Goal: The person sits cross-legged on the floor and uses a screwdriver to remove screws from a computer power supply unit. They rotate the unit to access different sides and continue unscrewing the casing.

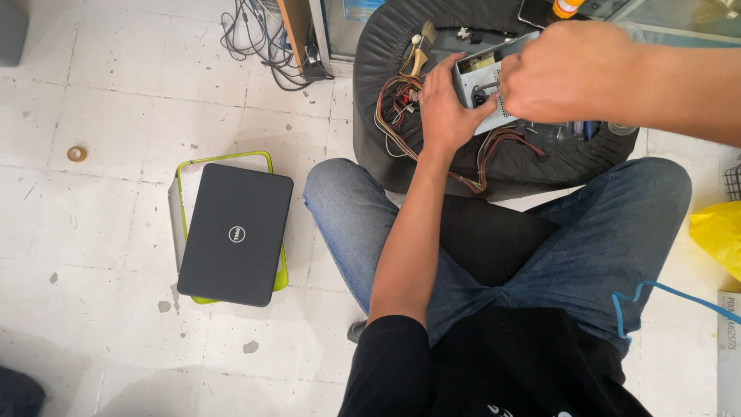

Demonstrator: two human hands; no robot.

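Head camera view, looking straight down at a seated person in blue jeans and a black shirt, knees spread on a white tiled floor (116, 100). Between the knees, on the far side, stands a round black padded stool (386, 54) serving as the work surface. On it lies a grey metal power supply box (486, 81), tilted, with a bundle of coloured wires (397, 108) spilling from it to the left and near edge of the stool. The left hand (444, 108) reaches forward on a straight, extended arm; its palm lies against the left side of the box, fingers pressed together and curled over the box's edge, holding it. The right hand (567, 69) comes in from the right on a bent arm, held above the box's right part, knuckles up; its fingers are curled under and hidden, so whether they pinch anything cannot be told. To the left on the floor lies a closed dark laptop (235, 235) resting on top of a lime-green edged laptop (185, 174). Farther left sits a small roll of tape (76, 154). A yellow plastic bag (718, 232) lies at the right edge.
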